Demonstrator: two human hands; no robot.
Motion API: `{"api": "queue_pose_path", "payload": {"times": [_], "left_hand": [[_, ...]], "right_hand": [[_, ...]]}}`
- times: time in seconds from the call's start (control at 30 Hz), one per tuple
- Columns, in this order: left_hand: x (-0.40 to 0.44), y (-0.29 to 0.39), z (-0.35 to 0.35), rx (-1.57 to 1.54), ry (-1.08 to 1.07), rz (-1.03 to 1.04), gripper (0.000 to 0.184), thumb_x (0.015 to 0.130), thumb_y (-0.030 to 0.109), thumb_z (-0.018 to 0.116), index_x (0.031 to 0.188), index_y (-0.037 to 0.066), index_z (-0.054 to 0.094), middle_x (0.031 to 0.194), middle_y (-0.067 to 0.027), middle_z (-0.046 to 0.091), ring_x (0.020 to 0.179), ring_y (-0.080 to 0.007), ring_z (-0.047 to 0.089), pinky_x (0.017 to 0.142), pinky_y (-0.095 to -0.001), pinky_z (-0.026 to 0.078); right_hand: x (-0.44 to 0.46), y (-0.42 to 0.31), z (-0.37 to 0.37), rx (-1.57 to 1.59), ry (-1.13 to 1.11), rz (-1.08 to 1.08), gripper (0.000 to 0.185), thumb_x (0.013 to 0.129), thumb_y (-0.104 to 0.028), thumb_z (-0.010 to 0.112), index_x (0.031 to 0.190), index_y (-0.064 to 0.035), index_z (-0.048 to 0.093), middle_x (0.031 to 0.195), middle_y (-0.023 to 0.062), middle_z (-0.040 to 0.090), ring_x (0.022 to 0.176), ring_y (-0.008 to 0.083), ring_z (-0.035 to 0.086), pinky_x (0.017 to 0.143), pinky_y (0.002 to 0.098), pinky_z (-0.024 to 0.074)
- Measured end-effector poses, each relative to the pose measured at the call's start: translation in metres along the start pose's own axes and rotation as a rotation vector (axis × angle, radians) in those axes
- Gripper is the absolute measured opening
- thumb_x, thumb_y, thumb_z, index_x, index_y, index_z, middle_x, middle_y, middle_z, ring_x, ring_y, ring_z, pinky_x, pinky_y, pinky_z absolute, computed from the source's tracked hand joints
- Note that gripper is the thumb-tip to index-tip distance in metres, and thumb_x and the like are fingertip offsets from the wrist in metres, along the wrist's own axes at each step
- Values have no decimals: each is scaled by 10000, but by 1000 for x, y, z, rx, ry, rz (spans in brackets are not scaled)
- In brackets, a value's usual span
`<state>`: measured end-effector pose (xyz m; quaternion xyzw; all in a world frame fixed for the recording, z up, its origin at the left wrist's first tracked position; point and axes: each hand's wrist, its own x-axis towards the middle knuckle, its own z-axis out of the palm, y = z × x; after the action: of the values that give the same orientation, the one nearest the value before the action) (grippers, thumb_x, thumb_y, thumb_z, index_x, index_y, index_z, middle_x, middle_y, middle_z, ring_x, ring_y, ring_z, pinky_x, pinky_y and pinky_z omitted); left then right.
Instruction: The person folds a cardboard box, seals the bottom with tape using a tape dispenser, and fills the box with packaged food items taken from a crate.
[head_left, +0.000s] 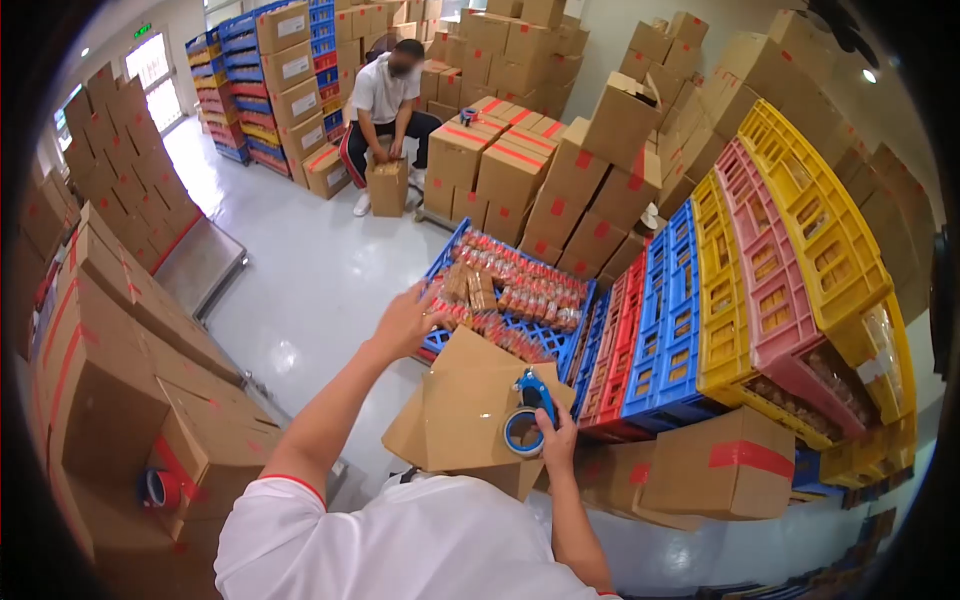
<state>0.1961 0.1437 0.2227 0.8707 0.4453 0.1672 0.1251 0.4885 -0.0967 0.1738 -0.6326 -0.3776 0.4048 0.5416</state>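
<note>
My right hand [560, 436] is closed around a blue tape dispenser [533, 384], its roll hanging over a cardboard box [465, 405]. The box stands right in front of my body with its flaps up; its inside is hidden. My left hand [405, 322] reaches past the box with fingers apart, at the near left side of a blue crate [574, 372]. Inside that crate lie rows of clear-wrapped packs [545, 300] with red on the wrapping. Brown packs [470, 288] lie on top of them, close to my left fingertips. I cannot tell whether the fingers touch any pack.
Stacked yellow, pink, blue and red crates [715, 290] rise on the right. Taped cartons [500, 160] stand behind the blue crate, more cartons [130, 370] on the left. Red tape [160, 488] lies at lower left. A seated person [385, 110] handles a small carton [387, 190].
</note>
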Motion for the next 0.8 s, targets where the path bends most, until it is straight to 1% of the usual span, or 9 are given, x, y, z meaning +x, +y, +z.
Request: {"api": "queue_pose_path", "payload": {"times": [0.03,0.1,0.2,0.23,0.37,0.53,0.67,0.73,0.8], "left_hand": [[5,27,-15,-25,-54,68,623,1030,397,559,1502,7,441,1520,-259,471,1380,-425,477,1084,-526,430],[7,22,64,-22,87,217,612,1031,412,556,1482,10,464,1447,-269,519,1328,-420,512,1048,-513,453],[-33,87,66,-111,-15,226,620,1033,450,543,1465,9,482,1358,-259,579,1242,-414,569,1008,-508,474],[-41,100,64,-119,-134,174,636,1033,453,542,1471,-2,474,1330,-248,597,1232,-414,577,1012,-507,477],[-41,91,70,-109,-251,83,656,1049,485,500,1480,-8,466,1276,-237,632,1178,-420,608,1009,-505,482],[-6,100,79,-178,-299,150,647,1055,480,487,1478,-9,469,1271,-262,636,1152,-430,625,998,-502,492],[17,130,104,-214,-345,126,630,1052,474,493,1476,8,479,1255,-278,650,1113,-442,648,982,-512,504],[19,138,108,-212,-306,122,588,1050,477,494,1401,6,508,1187,-280,674,1048,-451,666,928,-535,515],[19,142,104,-204,-272,115,553,1047,480,496,1326,4,538,1118,-283,697,984,-461,684,874,-558,526]], "right_hand": [[3,0,1,35,4,-31,505,1001,-255,700,1411,13,579,1168,82,668,963,129,647,802,264,560],[5,-2,2,81,16,-54,543,1025,-259,671,1475,-3,509,1236,85,640,1011,129,630,851,273,547],[13,26,-3,161,166,-154,531,1038,-243,647,1489,-13,488,1273,84,624,1083,131,608,922,298,530],[5,19,0,395,251,-108,537,1050,-272,629,1504,-36,465,1282,54,614,1091,142,619,961,312,511],[-43,-8,-27,628,319,-50,450,1040,-324,642,1388,-55,548,1155,65,665,1111,177,645,946,336,532],[-65,-9,-52,994,370,74,502,1028,-448,628,1359,-72,589,1297,81,675,1220,252,641,1047,448,507],[-54,10,-51,986,302,156,439,1032,-421,627,1317,-87,632,1246,63,706,1168,229,660,1027,408,510],[-58,-9,-34,887,283,187,323,1028,-369,651,1171,-79,655,991,64,726,856,193,710,778,346,587],[-62,-9,-17,729,299,235,304,1031,-361,651,1124,-72,646,924,65,714,713,175,689,654,336,581]]}}
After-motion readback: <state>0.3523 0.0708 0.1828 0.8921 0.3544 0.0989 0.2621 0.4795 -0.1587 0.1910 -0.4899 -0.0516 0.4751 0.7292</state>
